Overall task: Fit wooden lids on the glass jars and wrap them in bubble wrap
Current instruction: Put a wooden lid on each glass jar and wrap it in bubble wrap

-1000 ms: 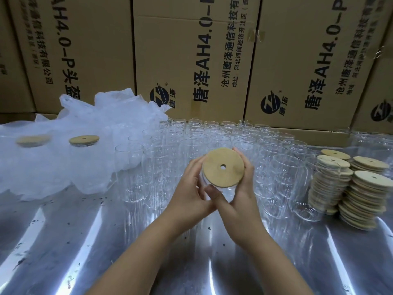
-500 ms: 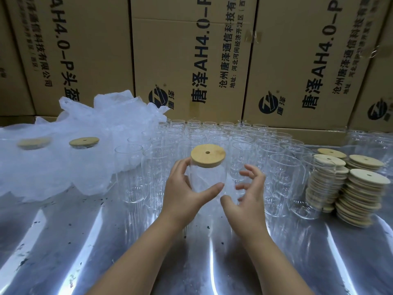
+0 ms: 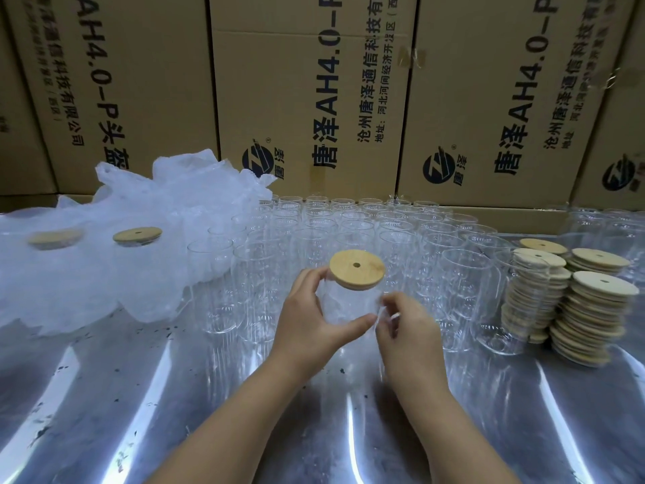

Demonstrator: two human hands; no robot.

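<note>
Left of the held jar [image 3: 345, 305], bubble wrap [image 3: 104, 267] is lying ready for wrapping. The left hand [image 3: 310, 323] is gripping the jar upright, with its wooden lid [image 3: 356, 269] sitting on top. Just right of the jar, the right hand [image 3: 408, 330] is curling its fingers, though I cannot tell whether they are gripping anything. Farther right, lid stacks [image 3: 593, 309] are waiting.

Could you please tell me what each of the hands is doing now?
Left hand: holding the lidded jar.
Right hand: curled beside it; grip cannot be told.

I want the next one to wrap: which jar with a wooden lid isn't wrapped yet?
The clear glass jar in the left hand; the two other lidded jars sit in white bubble wrap.
</note>
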